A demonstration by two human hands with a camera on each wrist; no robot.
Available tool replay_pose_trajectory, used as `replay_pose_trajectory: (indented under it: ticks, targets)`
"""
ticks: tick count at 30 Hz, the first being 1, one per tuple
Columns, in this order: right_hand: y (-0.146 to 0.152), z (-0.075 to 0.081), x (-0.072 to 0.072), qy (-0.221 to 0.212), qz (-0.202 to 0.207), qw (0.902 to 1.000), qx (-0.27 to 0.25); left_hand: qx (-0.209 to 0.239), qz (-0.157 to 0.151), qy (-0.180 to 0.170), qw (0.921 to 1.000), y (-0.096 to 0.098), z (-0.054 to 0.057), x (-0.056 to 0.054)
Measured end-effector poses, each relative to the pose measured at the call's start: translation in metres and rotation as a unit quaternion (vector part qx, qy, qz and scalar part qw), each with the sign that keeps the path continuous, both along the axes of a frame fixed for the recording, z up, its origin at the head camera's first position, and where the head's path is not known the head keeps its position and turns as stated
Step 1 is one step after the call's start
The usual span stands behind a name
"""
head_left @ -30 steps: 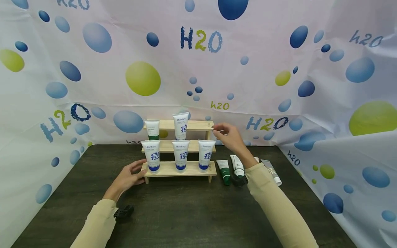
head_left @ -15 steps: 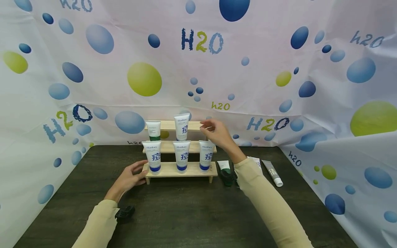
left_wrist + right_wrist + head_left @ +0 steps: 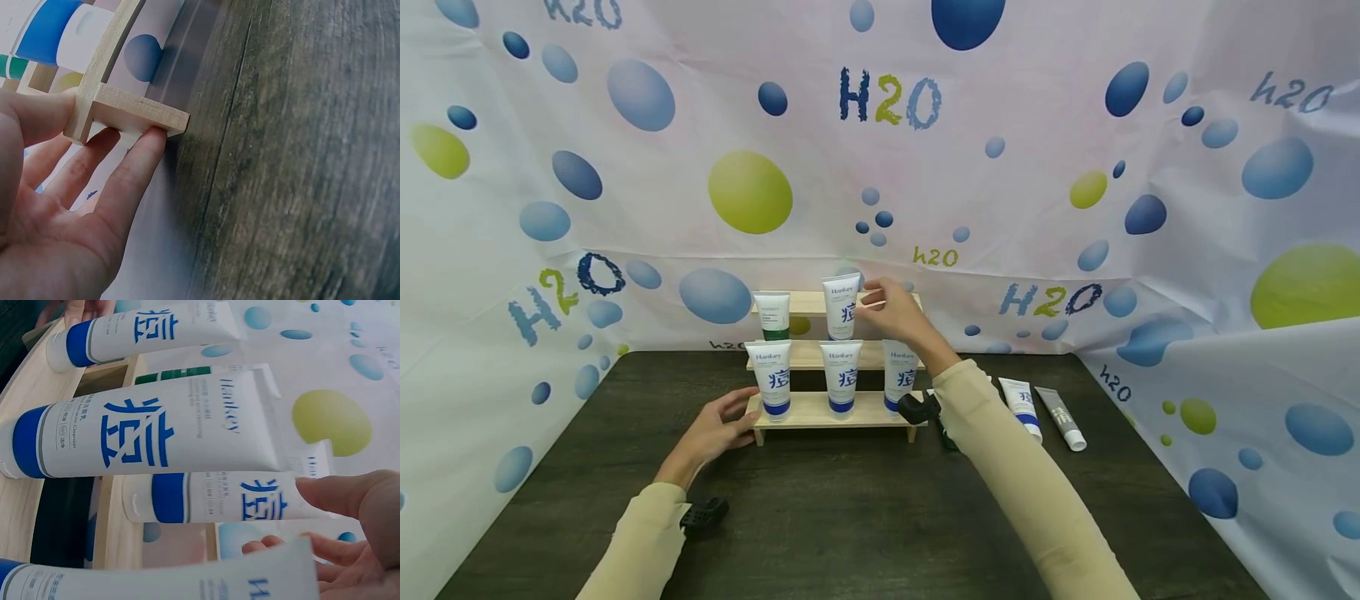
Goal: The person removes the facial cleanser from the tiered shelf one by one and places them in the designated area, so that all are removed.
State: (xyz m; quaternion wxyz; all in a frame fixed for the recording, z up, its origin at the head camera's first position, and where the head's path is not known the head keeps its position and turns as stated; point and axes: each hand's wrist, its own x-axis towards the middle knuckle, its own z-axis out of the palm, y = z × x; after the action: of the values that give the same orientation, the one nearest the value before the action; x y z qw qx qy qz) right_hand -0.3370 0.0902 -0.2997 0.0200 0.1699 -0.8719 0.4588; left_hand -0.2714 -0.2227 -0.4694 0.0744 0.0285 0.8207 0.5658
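A small staged tabletop with the look of a shop display; the room around it is hidden, so whether it is a home, shop or studio cannot be told. Beyond both hands a creased printed sheet (image 3: 895, 167) bears H2O lettering and coloured dots, coming forward on either side of them. Below them spreads a dark wood-grain table (image 3: 835, 517). From the left hand (image 3: 711, 429) across to the right hand (image 3: 898, 317), a tiered wooden rack (image 3: 808, 407) shows upright Hankey tubes (image 3: 842, 375) like shelved goods.

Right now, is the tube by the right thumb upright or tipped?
Upright: the tube stands on its cap, flat end up, on the middle shelf.
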Motion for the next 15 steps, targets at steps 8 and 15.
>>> replay_pose_trajectory:
  ticks: [8,15]
  targets:
    - [-0.014,-0.003,-0.011,-0.018,0.025,0.9994,0.015,0.009,-0.001,-0.003,1.0,0.001,-0.001,0.001]
    - [-0.015,-0.006,-0.013,-0.047,0.03,0.9985,0.001,0.004,0.0,-0.008,1.0,0.0,0.001,0.0]
